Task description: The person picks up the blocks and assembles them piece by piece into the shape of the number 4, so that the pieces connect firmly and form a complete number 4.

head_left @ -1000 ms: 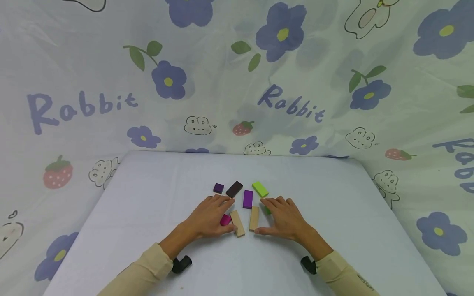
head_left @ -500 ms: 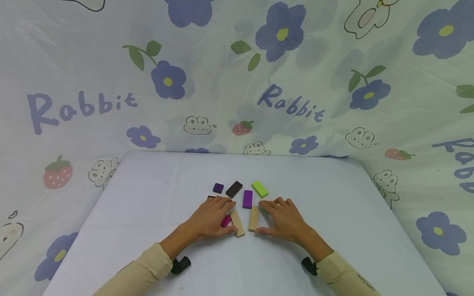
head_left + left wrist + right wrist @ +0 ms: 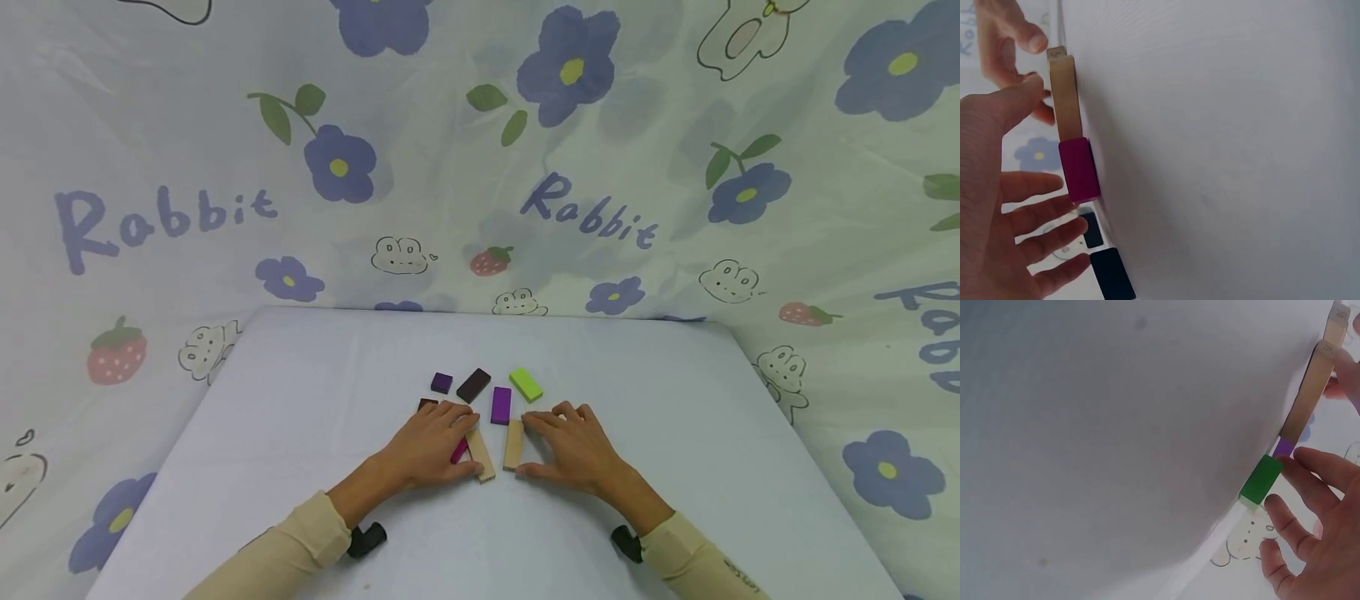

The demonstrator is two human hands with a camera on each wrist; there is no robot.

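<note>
In the head view my left hand (image 3: 433, 446) lies over the left side of a cluster of blocks, fingers spread. Its thumb touches or nearly touches a plain wooden block (image 3: 481, 455). A magenta block (image 3: 1079, 170) lies against that wooden block, beside my left fingers in the left wrist view. My right hand (image 3: 570, 446) is spread at the right of a second wooden block (image 3: 513, 445), thumb near its close end. Close to my right fingertips is a green block (image 3: 1261, 481), covered by the hand in the head view. No block is gripped by either hand.
Past the hands lie a purple block (image 3: 501, 406), a lime block (image 3: 526, 384), a dark brown block (image 3: 473, 385) and a small dark purple block (image 3: 442, 383). Another dark block (image 3: 427, 402) peeks out beyond my left fingers. All rest on a white tabletop (image 3: 360, 358) before a patterned cloth.
Both hands have edged slightly inward. The magenta block has turned along the left wooden block, and less of it shows. The green block has gone out of sight under my right hand in the head view.
</note>
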